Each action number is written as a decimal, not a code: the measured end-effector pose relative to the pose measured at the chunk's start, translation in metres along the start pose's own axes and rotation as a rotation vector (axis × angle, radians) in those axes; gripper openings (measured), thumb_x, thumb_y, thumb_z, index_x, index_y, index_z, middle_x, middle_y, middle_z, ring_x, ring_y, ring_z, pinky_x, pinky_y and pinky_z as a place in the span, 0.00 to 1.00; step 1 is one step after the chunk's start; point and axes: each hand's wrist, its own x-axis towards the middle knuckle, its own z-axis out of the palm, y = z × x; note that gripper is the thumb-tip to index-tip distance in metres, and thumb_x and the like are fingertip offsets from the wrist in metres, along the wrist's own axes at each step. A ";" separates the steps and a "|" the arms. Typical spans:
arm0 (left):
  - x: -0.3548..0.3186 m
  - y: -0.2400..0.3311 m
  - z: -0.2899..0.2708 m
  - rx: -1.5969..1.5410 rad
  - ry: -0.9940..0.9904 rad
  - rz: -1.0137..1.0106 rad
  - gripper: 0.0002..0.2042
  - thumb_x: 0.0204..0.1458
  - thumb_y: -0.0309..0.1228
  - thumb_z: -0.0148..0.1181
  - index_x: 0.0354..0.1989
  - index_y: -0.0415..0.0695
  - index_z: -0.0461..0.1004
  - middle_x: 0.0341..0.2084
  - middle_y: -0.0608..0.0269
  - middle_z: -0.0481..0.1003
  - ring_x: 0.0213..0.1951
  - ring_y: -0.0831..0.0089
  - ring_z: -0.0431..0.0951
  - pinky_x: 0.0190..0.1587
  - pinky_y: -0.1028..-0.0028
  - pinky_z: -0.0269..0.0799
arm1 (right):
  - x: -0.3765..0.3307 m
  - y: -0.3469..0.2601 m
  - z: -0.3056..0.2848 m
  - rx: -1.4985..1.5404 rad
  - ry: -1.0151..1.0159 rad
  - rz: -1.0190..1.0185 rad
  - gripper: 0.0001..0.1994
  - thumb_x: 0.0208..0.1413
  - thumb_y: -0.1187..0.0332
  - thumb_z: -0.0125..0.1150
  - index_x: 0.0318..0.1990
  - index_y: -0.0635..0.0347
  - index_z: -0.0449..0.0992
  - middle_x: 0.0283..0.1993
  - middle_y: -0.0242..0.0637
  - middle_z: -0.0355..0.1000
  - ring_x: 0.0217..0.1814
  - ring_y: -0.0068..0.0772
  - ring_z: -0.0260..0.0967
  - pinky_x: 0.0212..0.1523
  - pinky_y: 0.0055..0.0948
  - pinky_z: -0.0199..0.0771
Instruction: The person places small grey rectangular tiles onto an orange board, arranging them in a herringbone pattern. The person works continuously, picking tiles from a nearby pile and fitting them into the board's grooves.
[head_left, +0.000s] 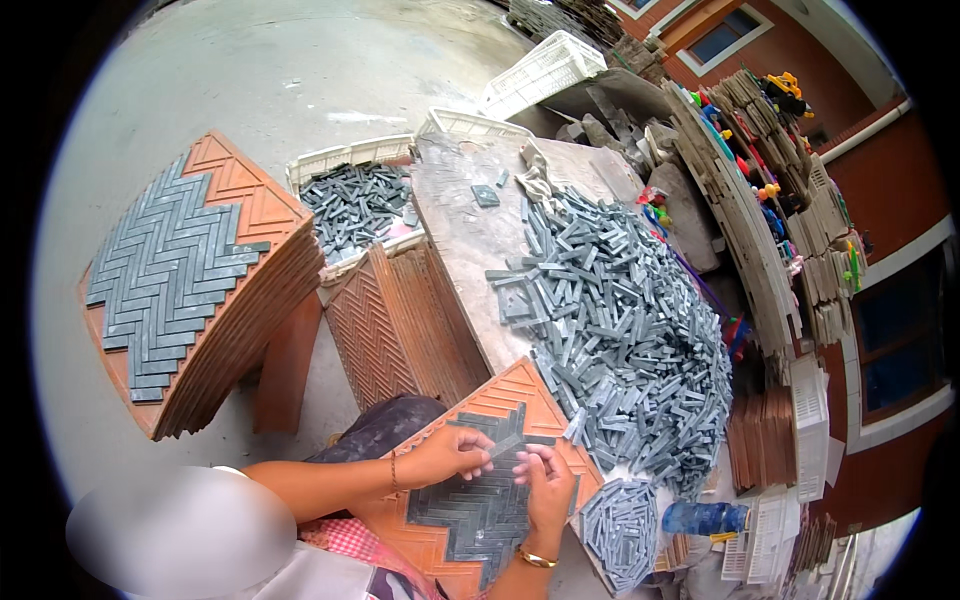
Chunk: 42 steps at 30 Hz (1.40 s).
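Note:
On my lap lies an orange-brown grooved tray (520,385), part filled with dark grey stone strips (475,520) in a herringbone pattern. My left hand (445,458) is over the tray, its thumb and fingers pinching one end of a grey stone strip (507,444). The strip slants up toward my right hand (546,485), which is beside it with bent fingers drawn together. Whatever those right fingers hold, if anything, is too small to make out. Another dark strip (540,440) lies just beyond my right fingertips.
A large heap of grey strips (630,340) covers much of the table (455,200) at right. Left stands a tall stack of trays (240,320), its top one filled with strips. A crate of strips (355,210), a round pile (620,530) and a blue bottle (705,518) are nearby.

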 end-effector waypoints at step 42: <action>0.000 0.000 -0.032 1.327 0.202 0.577 0.33 0.49 0.30 0.59 0.62 0.32 0.53 0.62 0.41 0.55 0.65 0.49 0.55 0.66 0.59 0.52 | 0.083 0.007 0.026 -0.758 -0.362 -0.600 0.07 0.45 0.77 0.62 0.34 0.62 0.77 0.32 0.41 0.71 0.35 0.42 0.70 0.37 0.33 0.70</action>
